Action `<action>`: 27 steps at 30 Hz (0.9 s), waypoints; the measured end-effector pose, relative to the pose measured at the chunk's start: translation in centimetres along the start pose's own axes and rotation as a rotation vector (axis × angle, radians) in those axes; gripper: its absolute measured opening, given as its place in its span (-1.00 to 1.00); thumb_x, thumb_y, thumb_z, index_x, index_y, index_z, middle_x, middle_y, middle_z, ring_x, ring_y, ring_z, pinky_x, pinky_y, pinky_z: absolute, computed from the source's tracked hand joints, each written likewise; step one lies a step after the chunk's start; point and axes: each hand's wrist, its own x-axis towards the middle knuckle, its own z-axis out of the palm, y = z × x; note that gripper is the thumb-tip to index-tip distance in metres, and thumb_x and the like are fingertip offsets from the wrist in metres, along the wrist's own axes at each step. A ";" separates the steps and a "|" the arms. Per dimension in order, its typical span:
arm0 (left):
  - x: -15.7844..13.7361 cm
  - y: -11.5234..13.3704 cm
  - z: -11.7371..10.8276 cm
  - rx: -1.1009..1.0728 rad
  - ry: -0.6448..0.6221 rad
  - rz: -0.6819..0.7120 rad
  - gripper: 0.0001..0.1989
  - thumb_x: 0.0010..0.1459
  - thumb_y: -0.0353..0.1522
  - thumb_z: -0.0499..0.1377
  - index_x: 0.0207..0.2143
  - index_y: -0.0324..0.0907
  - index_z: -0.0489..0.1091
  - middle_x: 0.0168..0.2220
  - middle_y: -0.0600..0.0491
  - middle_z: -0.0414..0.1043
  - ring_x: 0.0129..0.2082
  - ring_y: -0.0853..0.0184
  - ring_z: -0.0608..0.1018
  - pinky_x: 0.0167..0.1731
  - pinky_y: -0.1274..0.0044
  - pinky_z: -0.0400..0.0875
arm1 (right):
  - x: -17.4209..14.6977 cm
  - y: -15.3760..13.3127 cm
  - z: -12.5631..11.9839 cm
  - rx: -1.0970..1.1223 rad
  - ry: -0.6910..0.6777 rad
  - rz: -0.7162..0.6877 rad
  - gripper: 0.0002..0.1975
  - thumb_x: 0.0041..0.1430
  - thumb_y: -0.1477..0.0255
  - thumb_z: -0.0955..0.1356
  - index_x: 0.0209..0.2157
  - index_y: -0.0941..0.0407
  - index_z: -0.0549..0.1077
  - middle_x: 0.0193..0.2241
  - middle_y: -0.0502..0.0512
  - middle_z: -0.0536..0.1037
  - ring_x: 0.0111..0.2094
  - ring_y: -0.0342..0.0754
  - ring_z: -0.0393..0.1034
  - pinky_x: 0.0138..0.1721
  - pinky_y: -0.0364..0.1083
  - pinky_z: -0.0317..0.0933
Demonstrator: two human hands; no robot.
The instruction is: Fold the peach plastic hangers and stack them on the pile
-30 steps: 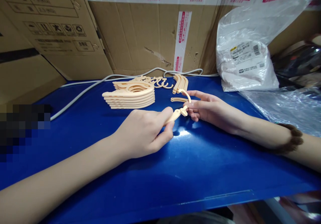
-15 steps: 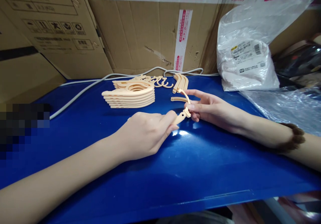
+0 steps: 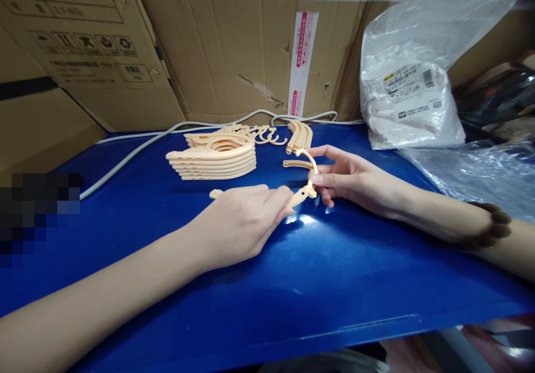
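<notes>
My left hand [image 3: 246, 222] is closed around a cream plastic hanger arm [image 3: 298, 197], whose holed end sticks out past the thumb and whose other end shows behind the knuckles. Between thumb and fingers, my right hand [image 3: 346, 180] pinches a cream hanger hook [image 3: 310, 161], its curve pointing up and left. The hook's base touches the holed end of the arm. Beyond the left hand lies a stack of cream hanger parts [image 3: 213, 158]. Several loose hooks [image 3: 267, 134] and a pile of curved arms [image 3: 300, 136] lie farther back, with a single curved arm [image 3: 296, 164] behind the held hook.
Cardboard boxes [image 3: 234, 55] stand along the back of the blue table [image 3: 292, 300]. A grey cable [image 3: 137, 153] runs across the left and rear. At the right are a white plastic parcel bag [image 3: 412, 100] and clear plastic film [image 3: 472, 178].
The far end of the held arm shows more behind my left hand. Both hands keep their grips, with the hook and arm still touching. The view has shifted slightly.
</notes>
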 end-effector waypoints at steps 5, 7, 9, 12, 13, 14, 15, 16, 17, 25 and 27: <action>-0.1 0.0 0.0 -0.006 -0.011 -0.002 -0.63 0.44 -0.34 -0.25 -0.31 -0.21 0.27 -0.53 0.11 0.29 -0.55 0.37 0.37 -0.56 0.56 0.14 | 0.0 0.2 0.1 -0.007 0.002 0.001 -0.53 0.12 0.46 0.45 0.02 0.09 0.25 -0.47 -0.10 0.51 -0.55 -0.23 0.36 -0.50 -0.20 0.26; -0.1 0.0 -0.1 -0.002 -0.030 -0.011 -0.62 0.44 -0.33 -0.25 -0.31 -0.21 0.28 -0.52 0.09 0.31 -0.54 0.36 0.38 -0.54 0.56 0.15 | -0.1 0.2 0.1 -0.023 0.001 0.000 -0.53 0.12 0.45 0.45 0.02 0.08 0.25 -0.48 -0.10 0.51 -0.55 -0.22 0.36 -0.51 -0.19 0.25; -0.2 0.0 -0.1 0.004 -0.061 -0.006 -0.61 0.43 -0.35 -0.26 -0.30 -0.21 0.29 -0.51 0.07 0.33 -0.52 0.35 0.39 -0.51 0.55 0.17 | -0.1 0.2 0.1 -0.060 -0.001 -0.003 -0.53 0.12 0.44 0.45 0.02 0.08 0.24 -0.47 -0.10 0.51 -0.56 -0.22 0.35 -0.51 -0.19 0.23; -0.1 0.0 -0.3 0.020 -0.084 0.014 -0.61 0.42 -0.37 -0.26 -0.32 -0.21 0.30 -0.51 0.06 0.34 -0.52 0.32 0.39 -0.50 0.52 0.18 | -0.2 0.0 0.3 -0.103 -0.002 -0.002 -0.53 0.11 0.44 0.46 0.01 0.08 0.25 -0.45 -0.09 0.51 -0.55 -0.23 0.34 -0.50 -0.18 0.23; -0.1 0.0 -0.3 0.028 -0.077 0.018 -0.60 0.42 -0.36 -0.26 -0.33 -0.20 0.30 -0.52 0.06 0.33 -0.52 0.32 0.38 -0.51 0.52 0.18 | -0.2 0.0 0.4 -0.104 -0.001 0.001 -0.53 0.10 0.44 0.46 0.01 0.08 0.25 -0.45 -0.09 0.50 -0.55 -0.23 0.34 -0.50 -0.18 0.24; -0.1 0.0 -0.3 0.037 -0.063 0.019 -0.60 0.42 -0.36 -0.26 -0.34 -0.20 0.30 -0.53 0.07 0.32 -0.53 0.32 0.37 -0.52 0.52 0.17 | -0.2 -0.1 0.5 -0.098 -0.001 0.003 -0.53 0.09 0.44 0.46 0.00 0.08 0.26 -0.45 -0.09 0.50 -0.55 -0.23 0.33 -0.50 -0.18 0.25; -0.1 0.1 -0.4 0.046 -0.050 0.019 -0.60 0.42 -0.36 -0.26 -0.35 -0.20 0.29 -0.53 0.07 0.32 -0.54 0.32 0.37 -0.52 0.52 0.16 | -0.2 -0.1 0.5 -0.093 0.001 0.005 -0.53 0.09 0.44 0.46 0.00 0.08 0.26 -0.45 -0.09 0.50 -0.55 -0.23 0.33 -0.50 -0.18 0.25; 0.0 0.1 -0.4 0.054 -0.039 0.018 -0.60 0.42 -0.36 -0.26 -0.35 -0.20 0.29 -0.54 0.07 0.31 -0.55 0.32 0.37 -0.53 0.51 0.16 | -0.2 -0.1 0.6 -0.090 0.004 0.005 -0.53 0.09 0.44 0.46 -0.01 0.08 0.26 -0.45 -0.10 0.50 -0.55 -0.23 0.33 -0.51 -0.18 0.26; 0.0 0.1 -0.4 0.062 -0.034 0.013 -0.60 0.42 -0.36 -0.25 -0.35 -0.21 0.29 -0.55 0.08 0.31 -0.55 0.32 0.37 -0.54 0.51 0.15 | -0.2 -0.2 0.7 -0.091 0.009 0.002 -0.54 0.09 0.44 0.46 -0.01 0.08 0.25 -0.46 -0.10 0.49 -0.56 -0.23 0.33 -0.51 -0.18 0.26; -0.1 0.3 -0.2 0.110 -0.047 0.001 -0.59 0.43 -0.33 -0.26 -0.36 -0.19 0.28 -0.56 0.08 0.30 -0.56 0.30 0.38 -0.56 0.49 0.12 | -0.2 0.1 0.9 -0.120 0.023 -0.039 -0.55 0.11 0.44 0.45 0.01 0.08 0.26 -0.46 -0.08 0.47 -0.54 -0.21 0.33 -0.53 -0.18 0.27; -0.2 0.3 -0.3 0.109 -0.060 -0.002 -0.60 0.43 -0.32 -0.24 -0.36 -0.19 0.28 -0.56 0.08 0.31 -0.56 0.29 0.39 -0.55 0.48 0.13 | -0.2 0.1 0.9 -0.115 0.027 -0.040 -0.53 0.10 0.45 0.45 0.02 0.08 0.27 -0.47 -0.08 0.47 -0.54 -0.20 0.33 -0.54 -0.18 0.27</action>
